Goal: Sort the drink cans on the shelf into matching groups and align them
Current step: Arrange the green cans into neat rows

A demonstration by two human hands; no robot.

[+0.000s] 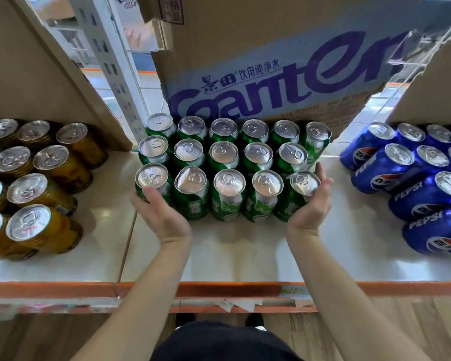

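White shelf [245, 259], orange front edge, wood floor [401, 332] below. Green cans [224, 152] stood in a three-row block mid-shelf; yellow cans [28, 188] left, blue Pepsi cans [399, 155] right, cardboard box [271, 48] behind. Left hand [164, 212] and right hand [310, 204] pressed, fingers uncurled, against the front row's ends.

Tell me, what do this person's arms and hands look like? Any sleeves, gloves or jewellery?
The left hand and right hand wear no gloves, and no watch, bracelet or ring shows. The arms behind them are bare to the frame's edge, no sleeves in view. Black clothing shows at the bottom.
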